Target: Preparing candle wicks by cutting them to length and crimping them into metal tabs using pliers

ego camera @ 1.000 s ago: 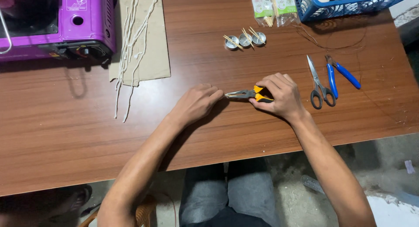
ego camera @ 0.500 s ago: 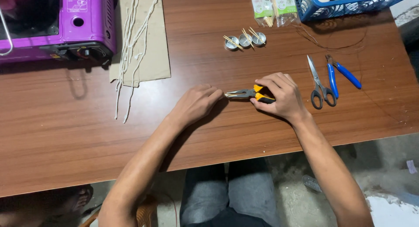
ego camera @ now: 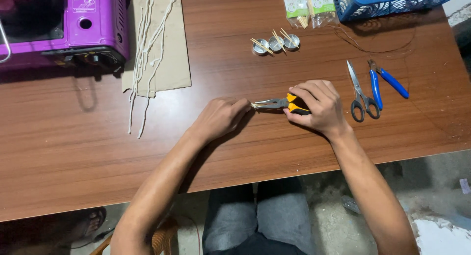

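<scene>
While both hands met at table centre, these were noted:
Pliers [ego camera: 274,104]: lay low over the wooden table [ego camera: 245,152], nose at 9 o'clock, yellow-black handles at 3 o'clock.
Right hand [ego camera: 316,107]: fingers curled tight round the handles.
Left hand [ego camera: 221,118]: fingertips pinched narrow at the nose; item between them too small to tell.
Tins [ego camera: 275,43]: three small round ones at 12 o'clock, sticks across them.
Blue basket [ego camera: 392,2]: at 1 o'clock, contents unclear.
Scissors [ego camera: 360,93]: just beside right hand, 3 o'clock.
</scene>
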